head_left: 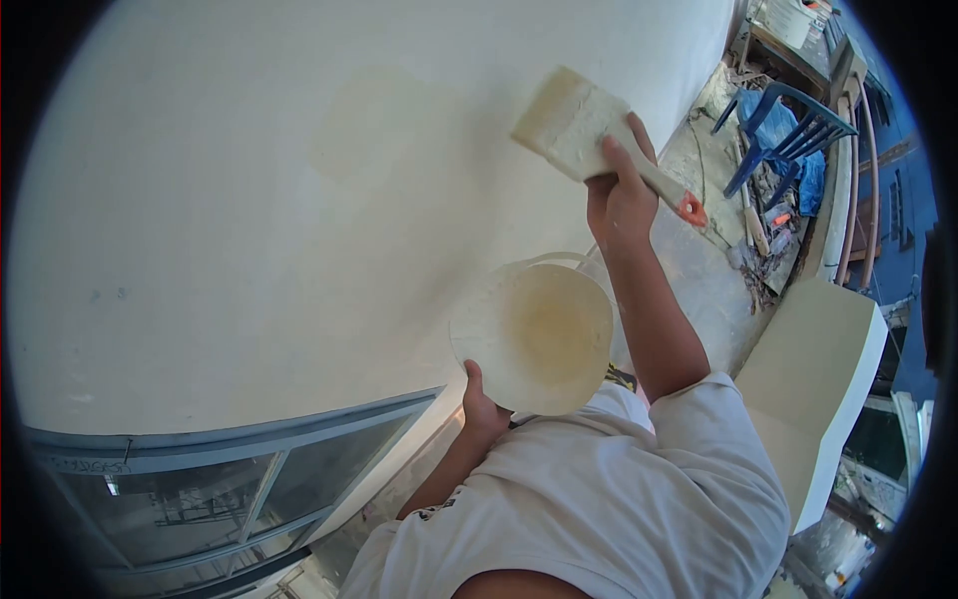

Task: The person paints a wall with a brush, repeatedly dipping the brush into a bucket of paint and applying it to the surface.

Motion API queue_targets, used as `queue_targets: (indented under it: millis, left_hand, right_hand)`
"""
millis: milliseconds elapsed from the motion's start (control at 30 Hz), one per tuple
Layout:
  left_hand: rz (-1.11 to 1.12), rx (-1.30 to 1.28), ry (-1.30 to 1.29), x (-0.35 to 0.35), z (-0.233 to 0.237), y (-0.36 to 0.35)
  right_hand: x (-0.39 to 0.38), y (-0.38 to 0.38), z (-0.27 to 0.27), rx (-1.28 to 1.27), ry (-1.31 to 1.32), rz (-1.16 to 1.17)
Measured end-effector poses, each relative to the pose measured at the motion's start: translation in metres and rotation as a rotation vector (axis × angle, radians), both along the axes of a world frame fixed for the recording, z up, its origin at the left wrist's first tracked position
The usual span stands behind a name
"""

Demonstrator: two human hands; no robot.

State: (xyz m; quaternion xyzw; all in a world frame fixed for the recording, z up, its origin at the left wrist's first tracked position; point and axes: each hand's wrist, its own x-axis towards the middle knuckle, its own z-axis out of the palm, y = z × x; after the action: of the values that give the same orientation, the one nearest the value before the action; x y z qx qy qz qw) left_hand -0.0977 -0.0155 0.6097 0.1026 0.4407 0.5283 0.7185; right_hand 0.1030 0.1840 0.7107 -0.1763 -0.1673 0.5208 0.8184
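Observation:
My right hand (627, 195) is closed around the handle of a wide paintbrush (571, 120), raised in front of the pale wall (249, 220). Its broad head is coated whitish, and the handle ends in an orange tip with a hole. Lower down, my left hand (483, 407) grips the rim of a white bucket (479, 324), thumb over the edge. The bucket is tilted with its mouth towards me, showing a yellowish patch at the bottom; its handle lies against the far rim. A faint yellowish patch (384, 120) marks the wall left of the brush.
A grey-framed window (259, 479) is set in the wall at lower left. To the right stand a blue plastic chair (788, 140), scattered debris (773, 230) on the floor, and a pale ledge (808, 374). A container (788, 22) sits at the top right.

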Motion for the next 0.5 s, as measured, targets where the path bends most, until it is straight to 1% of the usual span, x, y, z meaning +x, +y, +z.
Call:
queue_targets:
  millis: [67, 100, 167, 200, 300, 333, 367, 433, 467, 500]
  left_hand:
    - [-0.008, 0.027, 0.027, -0.003, -0.006, -0.007]
    - [0.002, 0.024, 0.037, -0.004, -0.007, -0.009]
    - [0.081, -0.015, 0.044, -0.005, -0.008, -0.012]
    - [0.086, -0.019, 0.044, -0.006, -0.008, -0.014]
    - [0.110, -0.003, 0.038, -0.010, -0.005, -0.013]
    - [0.129, 0.038, 0.050, -0.009, -0.004, -0.014]
    - [0.150, 0.073, 0.063, -0.009, -0.004, -0.016]
    - [0.154, 0.023, 0.060, -0.008, -0.005, -0.019]
    - [0.141, -0.017, 0.064, -0.009, -0.005, -0.019]
    - [0.114, -0.001, 0.078, -0.011, -0.011, -0.020]
  right_hand:
    - [-0.009, 0.033, 0.024, 0.056, 0.086, -0.067]
    - [-0.015, 0.047, 0.025, 0.053, 0.095, -0.057]
    - [-0.025, 0.065, 0.021, 0.064, 0.008, -0.034]
    - [-0.027, 0.067, 0.009, 0.061, 0.008, -0.028]
    - [-0.023, 0.061, -0.043, -0.132, -0.121, -0.033]
    - [-0.023, 0.056, -0.037, -0.126, -0.128, -0.024]
    - [-0.021, 0.051, -0.026, -0.093, -0.083, -0.038]
    - [-0.020, 0.044, 0.006, -0.020, -0.018, -0.088]
    - [-0.021, 0.046, 0.024, -0.031, -0.014, -0.083]
    - [-0.023, 0.049, 0.038, 0.065, 0.008, -0.066]
